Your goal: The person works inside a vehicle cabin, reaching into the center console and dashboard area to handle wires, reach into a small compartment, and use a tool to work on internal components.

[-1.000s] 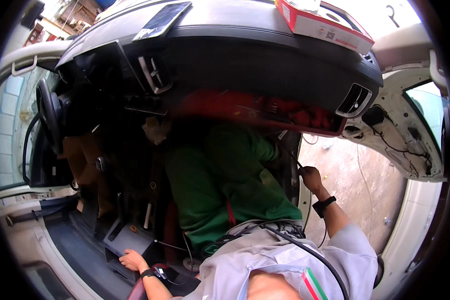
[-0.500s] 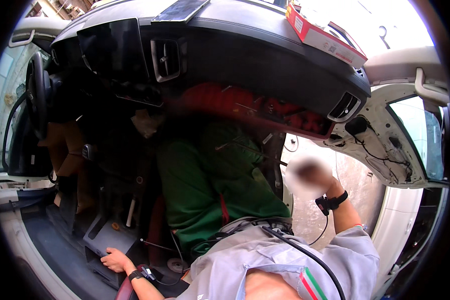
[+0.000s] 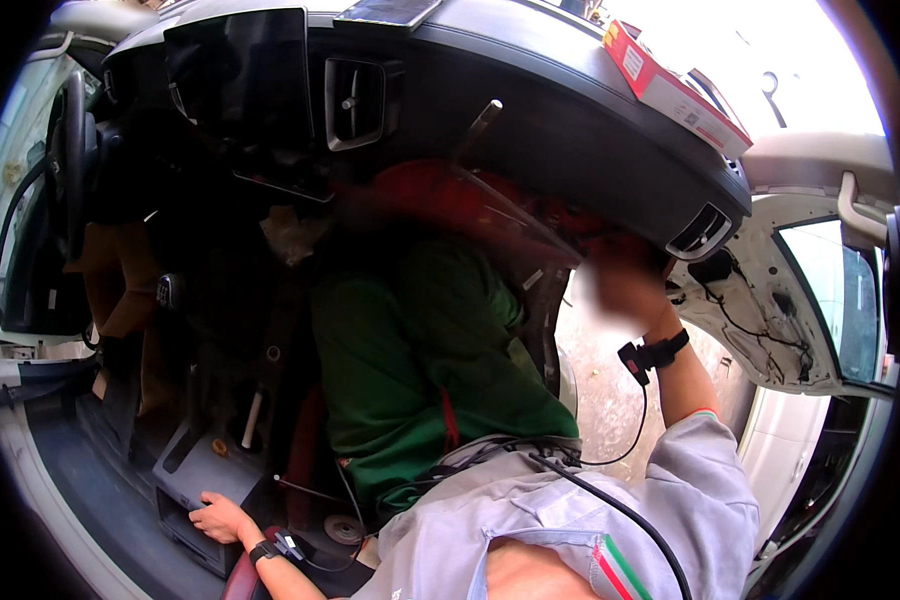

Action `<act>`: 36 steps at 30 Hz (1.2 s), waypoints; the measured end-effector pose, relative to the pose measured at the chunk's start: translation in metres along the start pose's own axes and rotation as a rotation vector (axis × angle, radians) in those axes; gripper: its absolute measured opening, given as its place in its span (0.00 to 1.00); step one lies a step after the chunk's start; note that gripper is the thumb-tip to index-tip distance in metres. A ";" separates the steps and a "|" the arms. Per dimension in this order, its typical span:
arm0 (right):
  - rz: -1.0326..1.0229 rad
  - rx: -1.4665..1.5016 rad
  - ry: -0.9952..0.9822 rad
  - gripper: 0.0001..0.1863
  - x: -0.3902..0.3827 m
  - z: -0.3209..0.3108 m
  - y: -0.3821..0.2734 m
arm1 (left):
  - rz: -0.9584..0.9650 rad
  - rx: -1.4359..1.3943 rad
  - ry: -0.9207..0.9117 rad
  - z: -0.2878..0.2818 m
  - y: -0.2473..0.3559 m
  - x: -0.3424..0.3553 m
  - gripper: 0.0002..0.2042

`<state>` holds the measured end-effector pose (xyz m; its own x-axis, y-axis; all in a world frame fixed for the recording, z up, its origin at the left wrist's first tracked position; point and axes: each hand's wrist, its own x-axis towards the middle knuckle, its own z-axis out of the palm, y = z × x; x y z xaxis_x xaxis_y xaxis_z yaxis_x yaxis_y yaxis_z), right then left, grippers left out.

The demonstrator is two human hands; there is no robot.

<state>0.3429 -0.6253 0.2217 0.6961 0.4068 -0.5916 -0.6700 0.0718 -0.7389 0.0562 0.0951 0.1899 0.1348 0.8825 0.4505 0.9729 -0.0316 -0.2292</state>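
My left hand [image 3: 217, 518] rests low at the left, fingers curled on the edge of a grey plastic panel [image 3: 185, 470] in the centre console. My right hand [image 3: 622, 298], blurred, is raised at the right, closed on a long thin metal rod [image 3: 510, 210] that slants up and leftward to a lighter tip over the front of the black dashboard [image 3: 570, 150]. Behind the rod lies an open red compartment [image 3: 430, 195], its contents indistinct. My green-trousered legs [image 3: 430, 380] are bent beneath it, and a black cable runs from the device on my right wrist.
A steering wheel [image 3: 75, 165] and screen [image 3: 238, 75] are at the left. A phone [image 3: 390, 12] and red-white box [image 3: 670, 90] lie on the dashboard. Cardboard [image 3: 120, 280] sits in the left footwell. An open door [image 3: 785, 300] with bare wiring is at the right, ground showing beside it.
My right hand has risen, and the rod has swung up from the level of my knees to across the dashboard's front. My left hand stays on the grey panel. The view has shifted slightly.
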 end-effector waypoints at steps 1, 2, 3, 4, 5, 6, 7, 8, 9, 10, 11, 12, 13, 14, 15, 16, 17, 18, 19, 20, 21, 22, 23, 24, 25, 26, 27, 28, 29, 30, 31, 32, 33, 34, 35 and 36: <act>0.010 -0.005 -0.001 0.18 0.009 -0.001 -0.002 | 0.002 -0.003 0.002 0.000 0.000 0.000 0.23; 0.020 -0.011 -0.002 0.19 0.017 0.000 -0.006 | 0.006 -0.007 0.003 -0.001 0.001 0.000 0.23; -0.085 -0.037 -0.070 0.20 0.020 0.002 -0.011 | 0.005 -0.005 0.003 -0.002 0.002 0.000 0.23; -0.135 -0.047 -0.097 0.20 0.021 0.004 -0.015 | 0.003 0.003 0.001 -0.005 0.003 -0.001 0.24; -0.186 -0.058 -0.128 0.21 0.024 0.005 -0.020 | 0.002 0.010 -0.002 -0.007 0.004 0.000 0.24; -0.131 -0.073 -0.129 0.21 0.030 -0.002 -0.020 | 0.009 0.011 -0.003 -0.007 0.002 0.001 0.24; -0.101 -0.086 -0.123 0.22 0.033 -0.006 -0.021 | 0.001 0.009 -0.003 -0.004 -0.001 0.001 0.24; -0.074 -0.095 -0.116 0.22 0.037 -0.013 -0.020 | -0.006 0.007 0.001 -0.003 -0.002 0.000 0.24; -0.056 -0.095 -0.091 0.22 0.040 -0.018 -0.016 | -0.008 0.004 -0.020 -0.003 -0.001 0.000 0.24; -0.045 -0.093 -0.082 0.22 0.043 -0.020 -0.015 | -0.004 0.005 -0.020 -0.004 0.000 0.000 0.24; -0.035 -0.091 -0.070 0.22 0.044 -0.022 -0.015 | -0.006 0.003 -0.021 -0.004 0.001 0.000 0.24; -0.016 -0.079 -0.041 0.21 0.043 -0.023 -0.014 | -0.009 0.000 -0.023 -0.005 0.001 -0.001 0.24; -0.004 -0.073 -0.025 0.21 0.042 -0.019 -0.018 | -0.006 0.002 -0.025 -0.003 0.001 0.000 0.24; 0.008 -0.064 -0.011 0.20 0.042 -0.013 -0.021 | -0.008 0.004 -0.017 -0.001 -0.001 0.002 0.25; -0.052 -0.117 0.016 0.19 0.040 -0.003 -0.028 | -0.009 0.006 -0.010 0.000 -0.002 0.003 0.25; -0.082 -0.147 0.043 0.18 0.038 -0.004 -0.030 | 0.004 0.004 -0.019 -0.001 0.000 0.002 0.25; -0.109 -0.176 0.071 0.17 0.035 -0.004 -0.031 | -0.009 -0.001 -0.037 -0.005 0.003 0.001 0.25; -0.296 -0.421 0.112 0.15 0.038 -0.015 -0.023 | -0.022 -0.006 -0.056 -0.006 0.006 -0.001 0.25; -0.388 -0.543 0.121 0.14 0.036 -0.009 -0.024 | -0.029 -0.007 -0.057 -0.003 0.003 0.001 0.26; -0.480 -0.661 0.142 0.14 0.034 0.004 -0.028 | -0.022 -0.003 -0.056 -0.005 0.002 0.001 0.26; -0.445 -0.686 0.282 0.13 0.024 0.022 -0.034 | -0.033 -0.009 -0.059 -0.008 0.002 0.001 0.26; -0.426 -0.698 0.357 0.14 0.020 0.032 -0.034 | -0.042 -0.018 -0.063 -0.010 0.003 0.001 0.27; -0.405 -0.710 0.430 0.14 0.016 0.042 -0.035 | -0.036 -0.017 -0.064 -0.008 0.002 0.001 0.27; -0.554 -0.762 0.467 0.14 0.016 0.044 -0.032 | -0.033 -0.013 -0.052 -0.005 0.000 0.002 0.27; -0.628 -0.787 0.485 0.14 0.016 0.045 -0.030 | -0.031 -0.010 -0.040 -0.002 -0.001 0.003 0.27; -0.701 -0.813 0.505 0.14 0.014 0.046 -0.029 | -0.027 -0.009 -0.040 0.000 -0.001 0.003 0.27; -0.713 -0.908 0.563 0.14 0.013 0.046 -0.028 | -0.030 -0.006 -0.051 0.001 -0.001 0.003 0.27; -0.718 -0.957 0.592 0.14 0.014 0.047 -0.027 | -0.033 -0.002 -0.061 0.001 -0.001 0.003 0.27; -0.723 -1.003 0.623 0.14 0.014 0.047 -0.026 | -0.031 -0.002 -0.060 0.001 -0.001 0.003 0.27; -0.681 -1.038 0.676 0.13 0.018 0.046 -0.025 | -0.031 0.002 -0.059 0.000 0.000 0.002 0.27; -0.640 -1.073 0.728 0.13 0.020 0.045 -0.023 | -0.032 0.005 -0.057 -0.001 0.000 0.002 0.27; -0.639 -1.073 0.728 0.13 0.021 0.043 -0.021 | -0.032 0.006 -0.057 -0.001 0.000 0.002 0.27; -0.665 -1.076 0.743 0.13 0.023 0.041 -0.019 | -0.029 0.008 -0.054 0.000 0.000 0.002 0.27; -0.691 -1.078 0.756 0.13 0.025 0.041 -0.018 | -0.029 0.011 -0.049 0.001 -0.001 0.003 0.27; -0.691 -1.077 0.753 0.13 0.025 0.043 -0.018 | -0.030 0.013 -0.048 0.000 -0.001 0.003 0.27; -0.697 -1.103 0.785 0.12 0.026 0.046 -0.019 | -0.029 0.013 -0.052 -0.001 -0.002 0.003 0.27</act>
<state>0.3617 -0.5743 0.2359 0.9772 -0.0172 0.2117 0.1135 -0.8002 -0.5889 0.0550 0.0974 0.1924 0.0964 0.9062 0.4116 0.9736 0.0000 -0.2282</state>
